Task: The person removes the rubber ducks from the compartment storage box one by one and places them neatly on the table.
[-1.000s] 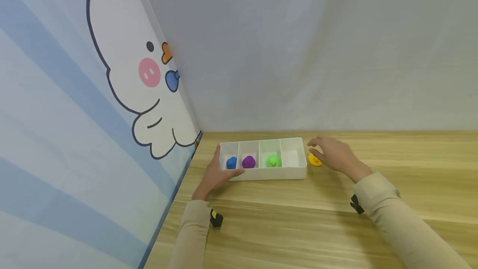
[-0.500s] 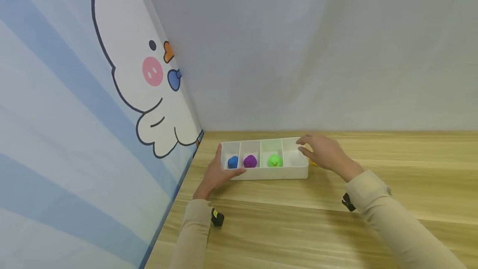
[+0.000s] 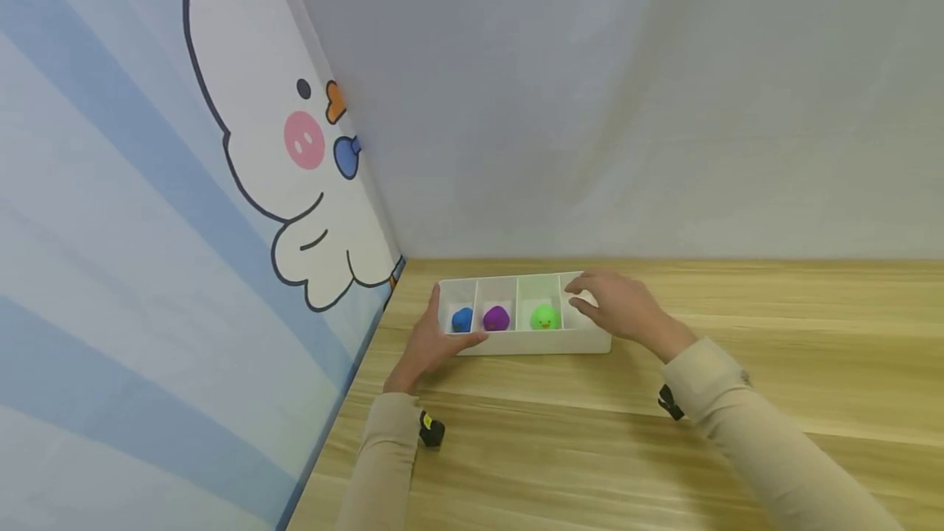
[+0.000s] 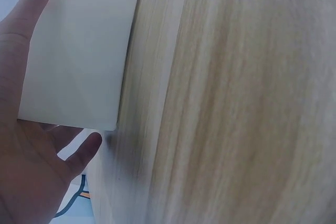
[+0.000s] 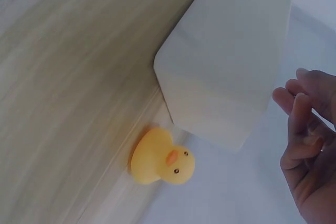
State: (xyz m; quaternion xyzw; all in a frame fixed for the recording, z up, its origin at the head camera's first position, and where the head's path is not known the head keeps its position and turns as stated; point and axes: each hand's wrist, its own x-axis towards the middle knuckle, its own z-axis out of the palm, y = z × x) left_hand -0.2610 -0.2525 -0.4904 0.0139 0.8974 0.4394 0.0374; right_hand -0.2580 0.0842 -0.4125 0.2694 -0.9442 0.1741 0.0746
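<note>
Right grip (image 3: 621,306), digits apart, over the rightmost compartment of the white plastic tray (image 3: 546,342); round green toy duck (image 3: 545,318) one compartment leftward, yellow toy duck (image 5: 157,158) outside; left grip (image 3: 430,344) clamped on the tray.

In my head view the bench (image 3: 560,449), yellowish wood with streaked grain, fills the lower middle and right. A white four-compartment box (image 3: 542,343) rests on it, just below the frame's centre; my right wrist view shows a yellow duck (image 5: 152,161) on the bench, lower middle, beside the box
</note>
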